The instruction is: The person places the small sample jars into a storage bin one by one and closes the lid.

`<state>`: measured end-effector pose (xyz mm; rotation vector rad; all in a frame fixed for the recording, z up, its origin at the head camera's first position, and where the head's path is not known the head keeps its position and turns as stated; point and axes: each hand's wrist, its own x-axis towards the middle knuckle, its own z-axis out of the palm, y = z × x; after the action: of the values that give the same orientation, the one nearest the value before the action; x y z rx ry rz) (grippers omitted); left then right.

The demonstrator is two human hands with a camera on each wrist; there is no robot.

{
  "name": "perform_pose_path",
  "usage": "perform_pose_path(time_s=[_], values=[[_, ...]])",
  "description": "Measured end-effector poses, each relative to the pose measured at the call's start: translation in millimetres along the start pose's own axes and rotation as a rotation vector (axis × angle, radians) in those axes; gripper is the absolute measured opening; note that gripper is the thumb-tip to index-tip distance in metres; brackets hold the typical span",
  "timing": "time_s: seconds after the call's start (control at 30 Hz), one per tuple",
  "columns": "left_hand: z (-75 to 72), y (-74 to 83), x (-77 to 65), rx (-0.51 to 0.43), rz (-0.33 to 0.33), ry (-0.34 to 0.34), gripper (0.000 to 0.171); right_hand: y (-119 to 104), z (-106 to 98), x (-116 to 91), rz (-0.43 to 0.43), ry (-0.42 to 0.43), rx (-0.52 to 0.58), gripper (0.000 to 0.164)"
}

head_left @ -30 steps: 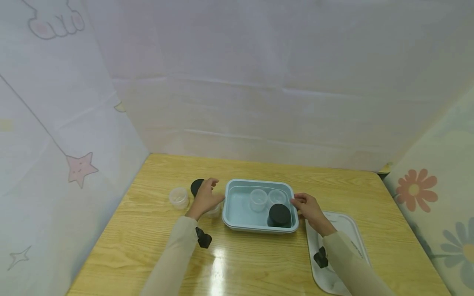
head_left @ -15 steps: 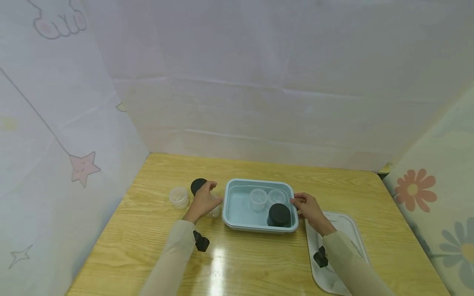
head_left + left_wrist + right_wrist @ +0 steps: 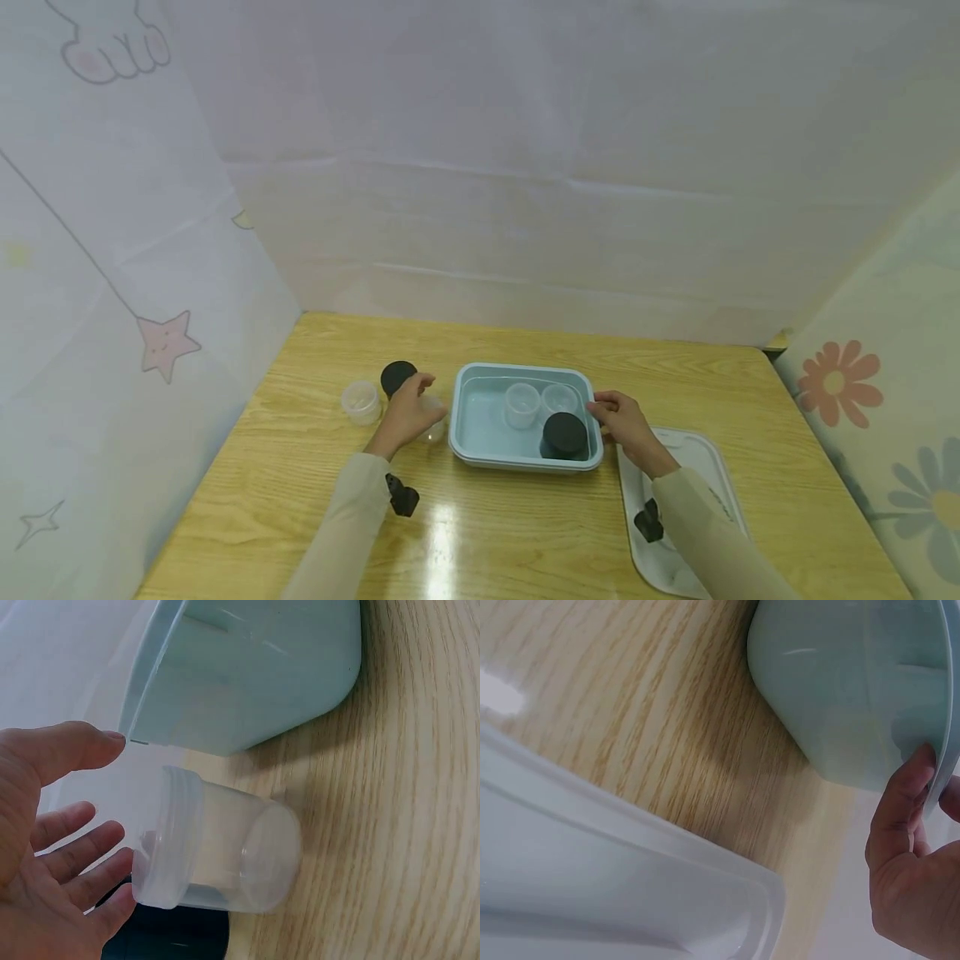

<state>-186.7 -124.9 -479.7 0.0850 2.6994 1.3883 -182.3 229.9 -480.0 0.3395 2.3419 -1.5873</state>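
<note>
A pale blue plastic tub [image 3: 487,421] stands mid-table. Inside are two clear plastic jars [image 3: 522,406] and a black-lidded jar [image 3: 564,435]. My right hand [image 3: 624,421] pinches the tub's right rim between thumb and fingers; the right wrist view shows the thumb outside the wall [image 3: 840,682]. To the left, my left hand [image 3: 405,417] is spread with thumb and fingers apart. Beside it stands a clear lidded jar [image 3: 225,847]; the fingertips are close to its lid, and whether they touch cannot be told. Behind that hand is another black-lidded jar [image 3: 397,377], partly hidden.
Another clear jar [image 3: 362,402] stands at the far left of the group. A white lid-like tray [image 3: 697,467] lies flat under the right forearm. The wooden table [image 3: 300,500] meets a pale cloth backdrop [image 3: 525,208] at its back edge.
My left hand has moved left and slightly down, away from the tub's left rim, over the clear jar. The right hand stays at the right rim, and the tub has not visibly shifted.
</note>
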Motion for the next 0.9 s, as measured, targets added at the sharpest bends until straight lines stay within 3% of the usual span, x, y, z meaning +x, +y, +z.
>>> perform_pose_path(time_s=[0.27,0.9], values=[[-2.3,-9.9,-6.7,-0.002,-0.010,-0.004,0.062,-0.1,0.6,-1.0,-0.029,-0.010,-0.014,0.044],[5.0,-27.8,-15.2,-0.018,-0.027,0.012,0.070,-0.6,0.1,-0.7,-0.005,-0.010,-0.013,0.045]])
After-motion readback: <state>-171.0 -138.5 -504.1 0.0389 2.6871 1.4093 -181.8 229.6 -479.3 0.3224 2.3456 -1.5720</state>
